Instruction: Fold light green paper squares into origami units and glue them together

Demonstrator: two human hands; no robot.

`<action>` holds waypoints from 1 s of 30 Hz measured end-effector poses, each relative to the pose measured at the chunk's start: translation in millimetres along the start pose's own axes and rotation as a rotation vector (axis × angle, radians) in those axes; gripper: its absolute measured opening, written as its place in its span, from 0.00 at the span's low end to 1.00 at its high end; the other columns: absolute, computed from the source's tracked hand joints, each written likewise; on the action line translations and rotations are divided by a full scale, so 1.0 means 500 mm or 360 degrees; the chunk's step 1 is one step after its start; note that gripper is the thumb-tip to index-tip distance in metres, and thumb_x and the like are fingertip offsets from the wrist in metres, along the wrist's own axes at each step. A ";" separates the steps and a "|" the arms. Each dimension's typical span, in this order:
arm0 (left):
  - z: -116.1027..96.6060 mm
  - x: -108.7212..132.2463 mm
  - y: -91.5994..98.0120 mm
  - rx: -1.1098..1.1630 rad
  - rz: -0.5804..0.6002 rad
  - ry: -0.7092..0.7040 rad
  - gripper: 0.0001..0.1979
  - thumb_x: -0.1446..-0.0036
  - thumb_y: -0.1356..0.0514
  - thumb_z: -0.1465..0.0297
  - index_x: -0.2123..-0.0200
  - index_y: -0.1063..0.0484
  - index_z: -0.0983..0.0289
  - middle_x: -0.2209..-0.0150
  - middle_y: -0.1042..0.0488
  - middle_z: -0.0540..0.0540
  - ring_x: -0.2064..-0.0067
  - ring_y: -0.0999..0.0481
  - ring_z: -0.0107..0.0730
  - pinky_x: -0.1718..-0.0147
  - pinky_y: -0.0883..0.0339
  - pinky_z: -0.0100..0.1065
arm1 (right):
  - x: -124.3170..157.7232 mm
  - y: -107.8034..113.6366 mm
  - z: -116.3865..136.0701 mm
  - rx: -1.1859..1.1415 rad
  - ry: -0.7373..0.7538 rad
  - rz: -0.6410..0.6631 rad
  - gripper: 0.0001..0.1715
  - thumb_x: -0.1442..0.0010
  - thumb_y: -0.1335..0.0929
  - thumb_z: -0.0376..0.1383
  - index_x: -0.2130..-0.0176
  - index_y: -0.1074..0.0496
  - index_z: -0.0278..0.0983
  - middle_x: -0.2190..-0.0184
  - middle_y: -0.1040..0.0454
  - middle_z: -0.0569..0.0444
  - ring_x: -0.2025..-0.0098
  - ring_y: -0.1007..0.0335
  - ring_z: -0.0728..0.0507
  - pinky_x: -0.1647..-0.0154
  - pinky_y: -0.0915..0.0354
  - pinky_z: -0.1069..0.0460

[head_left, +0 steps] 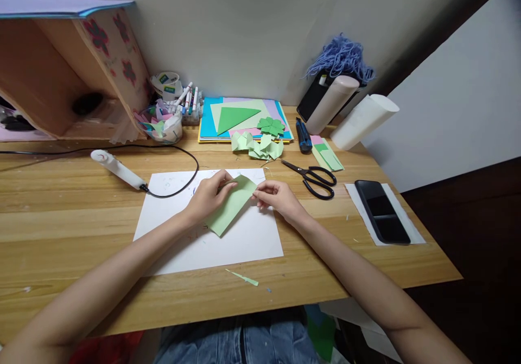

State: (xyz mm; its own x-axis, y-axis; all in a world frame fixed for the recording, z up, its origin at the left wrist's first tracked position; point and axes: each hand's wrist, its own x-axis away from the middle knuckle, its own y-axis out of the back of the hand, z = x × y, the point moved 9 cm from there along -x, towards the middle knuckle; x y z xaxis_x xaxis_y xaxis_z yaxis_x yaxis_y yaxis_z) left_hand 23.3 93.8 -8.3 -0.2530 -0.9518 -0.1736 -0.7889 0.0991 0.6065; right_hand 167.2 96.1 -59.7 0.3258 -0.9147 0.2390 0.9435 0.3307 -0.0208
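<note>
A light green sheet of paper (233,208) is held tilted above a white sheet (179,253) on the wooden table. My left hand (211,195) grips its left edge, thumb on top and fingers behind. At the right corner, my right hand (274,197) pinches the paper between thumb and fingertips. Beyond my hands lie folded pale green paper pieces (257,146) and a green paper flower (271,126). Black-handled scissors (313,178) rest to the right of my right hand. A thin green paper scrap (243,277) lies near the table's front edge.
Left of the white sheet is a white corded tool (118,170), its black cable curving over the sheet. A phone (381,211) lies at the right. Toward the back are a blue cutter (303,135), a paper stack (207,122), a scrap tub (165,129) and two cylinders.
</note>
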 end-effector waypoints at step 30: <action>0.079 -0.004 -0.033 0.1413 0.0147 0.0592 0.35 0.46 0.61 0.47 0.63 0.31 0.72 0.69 0.26 0.63 0.74 0.27 0.36 0.71 0.34 0.37 | 0.004 0.056 0.045 -0.0080 0.0329 -0.0414 0.15 0.52 0.31 0.44 0.72 0.31 0.33 0.81 0.27 0.54 0.77 0.30 0.49 0.75 0.34 0.56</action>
State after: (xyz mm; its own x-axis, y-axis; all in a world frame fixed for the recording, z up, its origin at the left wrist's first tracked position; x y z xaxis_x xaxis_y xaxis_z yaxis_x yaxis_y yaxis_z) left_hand 14.5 105.7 -48.5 -0.2619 -0.9453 0.1945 -0.9493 0.2161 -0.2282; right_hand 192.7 108.8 -37.8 0.0742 -0.9964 0.0410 0.9968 0.0728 -0.0337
